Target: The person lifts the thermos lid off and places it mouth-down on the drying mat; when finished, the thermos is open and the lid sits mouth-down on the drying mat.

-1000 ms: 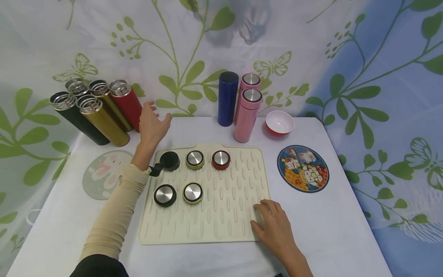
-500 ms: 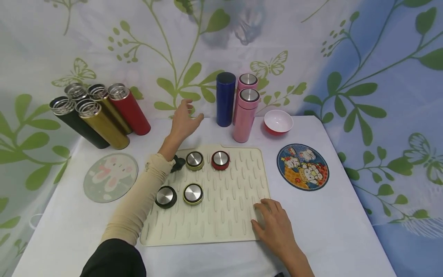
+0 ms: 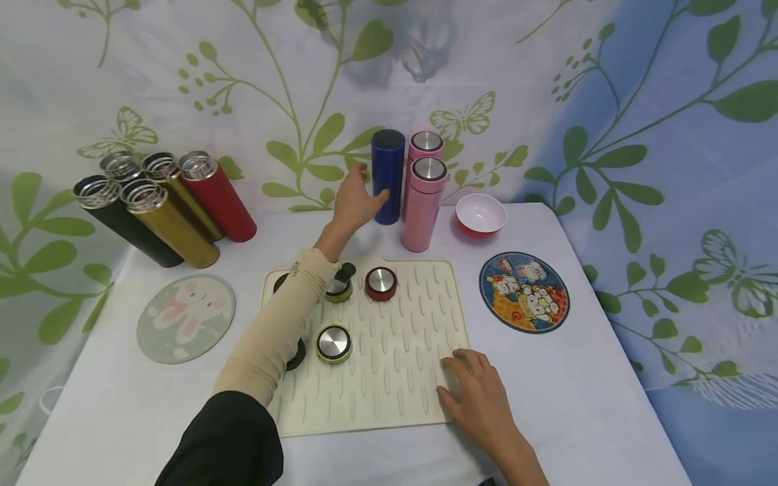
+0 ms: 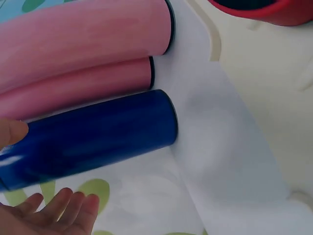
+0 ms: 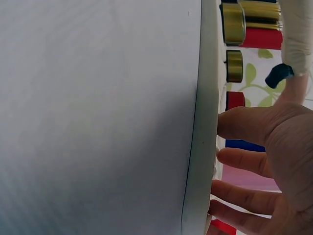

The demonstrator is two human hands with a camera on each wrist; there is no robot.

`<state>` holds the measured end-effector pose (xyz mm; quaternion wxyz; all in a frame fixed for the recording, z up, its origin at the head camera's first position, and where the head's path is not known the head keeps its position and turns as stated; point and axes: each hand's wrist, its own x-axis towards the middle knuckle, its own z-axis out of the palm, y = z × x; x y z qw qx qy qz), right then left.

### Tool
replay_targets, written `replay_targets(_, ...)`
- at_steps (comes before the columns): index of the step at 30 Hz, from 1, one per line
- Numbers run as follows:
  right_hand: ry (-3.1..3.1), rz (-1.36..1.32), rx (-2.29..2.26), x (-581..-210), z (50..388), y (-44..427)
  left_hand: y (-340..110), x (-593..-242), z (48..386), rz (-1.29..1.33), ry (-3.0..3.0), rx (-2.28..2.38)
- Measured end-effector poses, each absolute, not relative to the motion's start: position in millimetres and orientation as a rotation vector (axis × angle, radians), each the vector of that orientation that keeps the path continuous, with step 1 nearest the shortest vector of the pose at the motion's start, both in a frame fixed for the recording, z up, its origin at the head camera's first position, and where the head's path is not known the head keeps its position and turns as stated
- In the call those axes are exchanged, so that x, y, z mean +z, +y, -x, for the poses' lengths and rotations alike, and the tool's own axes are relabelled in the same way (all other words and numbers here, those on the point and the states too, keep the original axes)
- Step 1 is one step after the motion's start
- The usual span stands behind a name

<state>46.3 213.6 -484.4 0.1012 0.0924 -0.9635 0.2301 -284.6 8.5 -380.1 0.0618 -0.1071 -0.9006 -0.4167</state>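
Note:
The left hand point(image 3: 354, 200) is at the blue bottle point(image 3: 387, 177), its thumb by the bottle's near side and its fingers spread to the left. In the left wrist view the blue bottle point(image 4: 98, 137) lies between the thumb and the spread fingers point(image 4: 73, 210), which do not curl round it. Two pink bottles point(image 3: 423, 209) with silver-topped lids stand right beside the blue one. The right hand point(image 3: 480, 398) rests with relaxed fingers on the right front edge of the cream mat point(image 3: 401, 391); the right wrist view shows its fingertips at the mat's rim point(image 5: 208, 122).
Several lidless bottles point(image 3: 173, 229) lean at the back left. On the mat sit several lids, among them a red one point(image 3: 381, 283) and a yellow one point(image 3: 333, 343); the left forearm partly covers others. A bowl point(image 3: 481, 216) and two round mats point(image 3: 186, 318), point(image 3: 525, 293) flank the middle.
The left hand has moved right from beside the red bottle to the blue bottle, its sleeve now over some lids. The right hand has stayed at the mat's edge.

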Motion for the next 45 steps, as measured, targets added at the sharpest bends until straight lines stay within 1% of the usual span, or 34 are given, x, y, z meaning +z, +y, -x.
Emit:
replay_targets(13,-2.819,-0.255,0.704,-484,-48,214,33,-377,303,0.206,-2.747,-1.159)
replay_targets(23,-2.817,-0.249,0.694,-482,-48,213,28,-376,299,0.181,-2.732,-1.173)
replay_targets(29,-2.804,-0.254,0.697,-483,-48,213,18,-382,292,0.162,-2.673,-1.243)
replay_targets(36,-2.824,-0.256,0.684,-484,-48,213,-2,-393,277,0.126,-2.427,-1.523)
replay_targets(45,-2.831,-0.26,0.701,-481,-47,214,-24,-379,243,0.188,-2.25,-1.782)
